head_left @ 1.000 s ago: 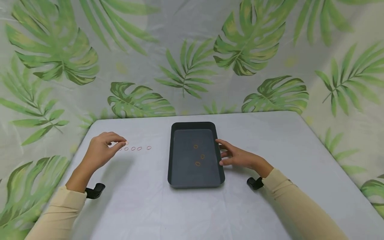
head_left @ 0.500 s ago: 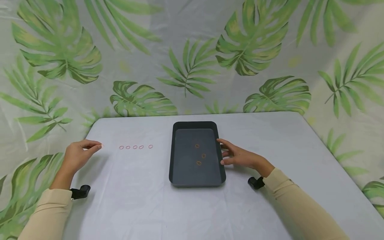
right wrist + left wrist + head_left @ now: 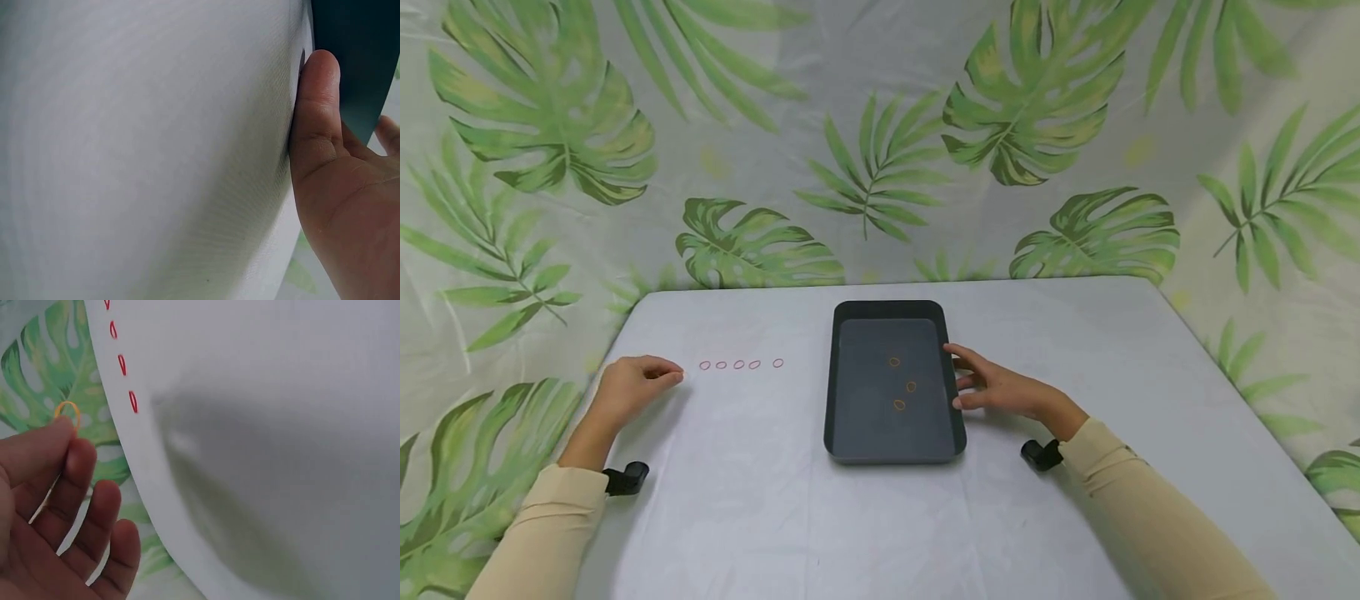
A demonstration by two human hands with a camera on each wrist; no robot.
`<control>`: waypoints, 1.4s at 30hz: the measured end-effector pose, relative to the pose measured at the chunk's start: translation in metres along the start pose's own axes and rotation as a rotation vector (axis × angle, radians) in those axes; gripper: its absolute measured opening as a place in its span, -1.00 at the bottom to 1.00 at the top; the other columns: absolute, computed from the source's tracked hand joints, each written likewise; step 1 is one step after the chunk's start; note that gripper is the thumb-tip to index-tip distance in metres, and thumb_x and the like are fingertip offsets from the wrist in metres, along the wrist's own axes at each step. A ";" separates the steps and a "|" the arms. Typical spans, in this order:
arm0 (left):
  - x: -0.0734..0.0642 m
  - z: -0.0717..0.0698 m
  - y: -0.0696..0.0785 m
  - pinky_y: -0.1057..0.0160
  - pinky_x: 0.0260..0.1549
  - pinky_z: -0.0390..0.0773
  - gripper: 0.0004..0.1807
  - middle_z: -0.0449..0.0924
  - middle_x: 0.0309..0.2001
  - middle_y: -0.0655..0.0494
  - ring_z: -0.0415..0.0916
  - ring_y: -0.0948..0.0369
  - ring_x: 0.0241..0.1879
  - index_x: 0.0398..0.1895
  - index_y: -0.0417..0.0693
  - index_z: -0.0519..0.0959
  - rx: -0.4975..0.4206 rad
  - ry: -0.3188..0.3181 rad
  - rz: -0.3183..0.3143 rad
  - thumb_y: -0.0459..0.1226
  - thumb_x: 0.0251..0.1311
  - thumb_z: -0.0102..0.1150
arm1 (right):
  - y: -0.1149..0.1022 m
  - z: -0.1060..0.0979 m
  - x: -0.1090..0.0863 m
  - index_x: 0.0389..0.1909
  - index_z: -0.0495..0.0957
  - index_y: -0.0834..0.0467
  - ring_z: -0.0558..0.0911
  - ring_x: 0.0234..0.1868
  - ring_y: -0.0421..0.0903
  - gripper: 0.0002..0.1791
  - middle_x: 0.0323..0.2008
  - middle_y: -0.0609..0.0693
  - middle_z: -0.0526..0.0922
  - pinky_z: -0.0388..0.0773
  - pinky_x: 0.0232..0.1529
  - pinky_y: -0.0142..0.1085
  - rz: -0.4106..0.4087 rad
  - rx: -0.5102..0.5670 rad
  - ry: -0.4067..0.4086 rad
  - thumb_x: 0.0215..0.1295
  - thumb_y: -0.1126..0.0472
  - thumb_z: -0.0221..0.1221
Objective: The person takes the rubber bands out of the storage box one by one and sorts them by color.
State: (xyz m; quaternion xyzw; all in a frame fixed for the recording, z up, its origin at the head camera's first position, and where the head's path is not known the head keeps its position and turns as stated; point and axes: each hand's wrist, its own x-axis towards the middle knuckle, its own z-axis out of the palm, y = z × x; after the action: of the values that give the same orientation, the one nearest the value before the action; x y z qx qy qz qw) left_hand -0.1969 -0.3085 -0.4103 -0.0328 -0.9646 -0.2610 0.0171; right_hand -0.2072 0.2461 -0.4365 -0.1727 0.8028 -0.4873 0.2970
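My left hand (image 3: 672,377) hovers low over the white table (image 3: 760,500), just left of a row of several small red rubber bands (image 3: 739,364). In the left wrist view that hand (image 3: 65,459) pinches a small orange rubber band (image 3: 67,413) at its fingertips, with the red bands (image 3: 122,365) beyond. A dark rectangular tray (image 3: 832,392) lies in the table's middle and holds three orange bands (image 3: 911,387). My right hand (image 3: 964,383) rests with straight fingers against the tray's right wall; its thumb (image 3: 315,106) touches the tray wall (image 3: 356,56).
A leaf-print cloth (image 3: 880,142) hangs behind and along both sides of the table. The table's left edge (image 3: 597,367) runs close beside my left hand. Bare tabletop lies in front of the tray and to its right.
My left hand drew back leftward from the row of red bands, then came a little right and lower. The right hand and the tray stayed put.
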 end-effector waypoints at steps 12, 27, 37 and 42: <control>0.007 0.010 0.012 0.28 -0.40 0.42 -0.78 0.73 -0.28 -0.16 0.54 0.16 -0.35 -0.23 -0.20 0.74 0.018 -0.076 0.020 -0.21 0.25 0.25 | -0.001 0.001 -0.001 0.61 -0.29 -0.10 0.31 0.42 0.24 0.08 0.56 0.27 -0.11 0.46 0.07 -0.21 -0.003 0.006 0.004 0.31 0.13 0.29; 0.018 0.025 0.002 0.26 -0.32 0.40 -0.80 0.72 -0.27 -0.10 0.50 0.13 -0.32 -0.29 -0.14 0.76 0.054 -0.093 -0.024 -0.19 0.19 0.31 | 0.002 0.001 0.003 0.60 -0.29 -0.10 0.31 0.44 0.25 0.06 0.56 0.26 -0.10 0.48 0.07 -0.20 -0.015 0.003 -0.011 0.33 0.13 0.26; 0.018 0.023 -0.001 -0.08 -0.07 0.50 -0.79 0.71 -0.16 -0.21 0.56 -0.10 -0.11 -0.27 -0.17 0.75 0.082 -0.117 -0.031 -0.19 0.23 0.28 | 0.002 0.000 0.003 0.61 -0.30 -0.10 0.32 0.42 0.23 0.09 0.55 0.26 -0.08 0.48 0.00 -0.21 -0.012 0.004 -0.011 0.31 0.13 0.28; 0.020 0.023 0.001 -0.16 0.03 0.49 -0.76 0.70 -0.07 -0.26 0.54 -0.23 0.02 -0.24 -0.18 0.76 0.105 -0.125 -0.058 -0.18 0.23 0.28 | 0.002 -0.001 0.001 0.61 -0.30 -0.08 0.32 0.43 0.26 0.08 0.56 0.28 -0.10 0.48 0.03 -0.20 -0.012 -0.002 -0.005 0.31 0.12 0.28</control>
State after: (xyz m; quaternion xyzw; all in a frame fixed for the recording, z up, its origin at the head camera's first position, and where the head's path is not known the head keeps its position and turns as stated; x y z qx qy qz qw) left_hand -0.2166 -0.2948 -0.4283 -0.0201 -0.9767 -0.2079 -0.0493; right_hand -0.2079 0.2473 -0.4387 -0.1791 0.8016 -0.4879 0.2957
